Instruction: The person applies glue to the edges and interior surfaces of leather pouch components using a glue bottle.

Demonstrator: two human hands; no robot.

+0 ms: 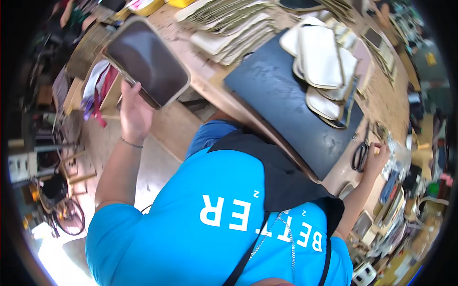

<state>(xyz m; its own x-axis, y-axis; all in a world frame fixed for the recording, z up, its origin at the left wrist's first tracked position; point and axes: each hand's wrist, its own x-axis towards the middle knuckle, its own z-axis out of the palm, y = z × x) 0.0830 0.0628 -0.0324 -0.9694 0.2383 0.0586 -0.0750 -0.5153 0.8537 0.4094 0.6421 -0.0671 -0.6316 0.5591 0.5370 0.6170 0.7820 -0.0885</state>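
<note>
My left hand (137, 112) grips the lower edge of a dark, rounded rectangular panel (150, 62) with a pale border, lifted at the left of the table. At the far right my right hand (378, 158) is closed, its fingertips around something small and pale that I cannot make out. Black-handled scissors (359, 157) lie just beside its fingers. Between the hands, a dark flat board (281, 95) rests at the table edge. White rounded pieces with tan edges (320, 57) are piled loosely on its far right part.
Stacks of pale, thin pieces (234, 35) stand behind the board. Clear plastic wrapping (400, 159) lies beyond my right hand. More flat pieces (365, 224) sit at the lower right. Red and purple strips (99, 90) hang at the left. Parts of other people show at the top edges.
</note>
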